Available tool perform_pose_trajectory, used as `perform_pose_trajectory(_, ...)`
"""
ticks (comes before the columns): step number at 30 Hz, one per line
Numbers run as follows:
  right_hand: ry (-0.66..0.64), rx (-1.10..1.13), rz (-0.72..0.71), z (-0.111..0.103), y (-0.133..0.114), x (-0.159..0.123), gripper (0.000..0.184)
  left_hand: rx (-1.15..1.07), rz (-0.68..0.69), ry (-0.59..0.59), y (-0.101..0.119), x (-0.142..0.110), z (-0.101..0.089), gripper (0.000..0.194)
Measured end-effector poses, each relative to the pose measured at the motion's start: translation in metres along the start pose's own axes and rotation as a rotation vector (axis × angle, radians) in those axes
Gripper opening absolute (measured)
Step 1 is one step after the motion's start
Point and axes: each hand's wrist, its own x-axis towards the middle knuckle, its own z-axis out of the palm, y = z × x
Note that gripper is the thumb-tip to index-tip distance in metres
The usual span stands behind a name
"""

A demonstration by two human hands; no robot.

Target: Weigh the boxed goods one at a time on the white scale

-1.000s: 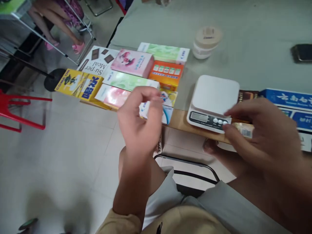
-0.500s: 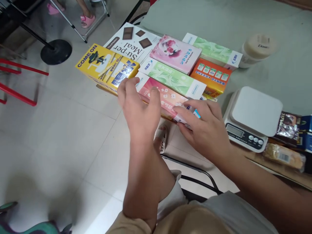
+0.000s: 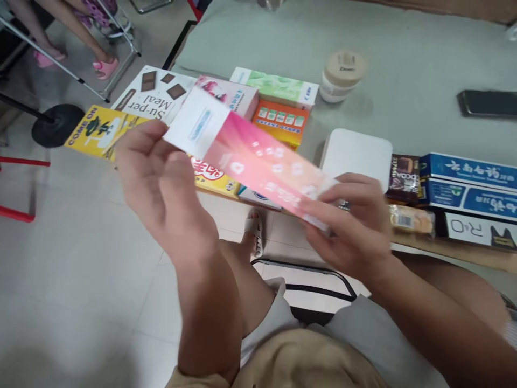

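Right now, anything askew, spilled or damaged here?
Yellow COME ON box: its left end seems to jut past the table over the floor, so looks poorly supported. Long pink box is angled, but held in the right hand. No visible spills or damage.

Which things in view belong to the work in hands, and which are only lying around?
In use:
- held pink box
- right hand, gripping it
- left hand, at its white end
- possibly white scale

Apparently lying about:
- tan-lidded jar
- dark phone
- yellow COME ON box

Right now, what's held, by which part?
The right hand grips a long pink-and-white cardboard box by its right end; whether the left hand touches it is unclear.
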Motion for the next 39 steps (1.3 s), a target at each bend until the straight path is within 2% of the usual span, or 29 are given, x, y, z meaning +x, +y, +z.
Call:
perform_pose_trajectory(3,0.134,-0.166,-0.015,-0.037,0.035,-0.024,0.038,-0.106,0.070,-0.235,0.012,-0.019,0.044,0.049)
perform_pose_trajectory(6,0.219,-0.265,0.114,-0.059,0.074,-0.046,0.036,-0.166,0.051,-0.410,0.007,-0.038,0.094,0.046)
perform_pose_trajectory(9,0.229,-0.291,0.226,-0.068,0.107,-0.056,0.034,-0.144,0.016,-0.445,-0.011,-0.047,0.130,0.045)
perform_pose_trajectory(12,0.126,-0.226,0.237,-0.070,0.129,-0.054,0.029,-0.056,-0.075,-0.414,-0.024,-0.045,0.147,0.044)
perform_pose_trajectory(15,0.003,-0.169,0.345,-0.069,0.136,-0.050,0.030,0.000,-0.192,-0.379,-0.024,-0.041,0.153,0.040)
perform_pose_trajectory(17,-0.040,-0.153,0.405,-0.071,0.134,-0.049,0.030,0.030,-0.242,-0.352,-0.020,-0.041,0.154,0.045)
perform_pose_trajectory(20,0.000,-0.174,0.428,-0.080,0.127,-0.050,0.028,0.063,-0.218,-0.309,-0.016,-0.048,0.152,0.059)
perform_pose_trajectory(24,0.054,-0.210,0.500,-0.089,0.124,-0.053,0.028,0.045,-0.140,-0.321,-0.020,-0.054,0.149,0.062)
perform_pose_trajectory(28,-0.034,-0.173,0.551,-0.083,0.125,-0.056,0.039,0.018,-0.172,-0.323,-0.028,-0.052,0.150,0.067)
perform_pose_trajectory(32,-0.114,-0.178,0.590,-0.073,0.125,-0.054,0.044,-0.039,-0.223,-0.394,-0.029,-0.049,0.154,0.068)
perform_pose_trajectory(36,-0.150,-0.186,0.633,-0.065,0.127,-0.049,0.040,-0.097,-0.278,-0.375,-0.027,-0.048,0.160,0.060)
perform_pose_trajectory(39,-0.129,-0.158,0.652,-0.068,0.130,-0.047,0.038,-0.125,-0.255,-0.358,-0.018,-0.050,0.165,0.048)
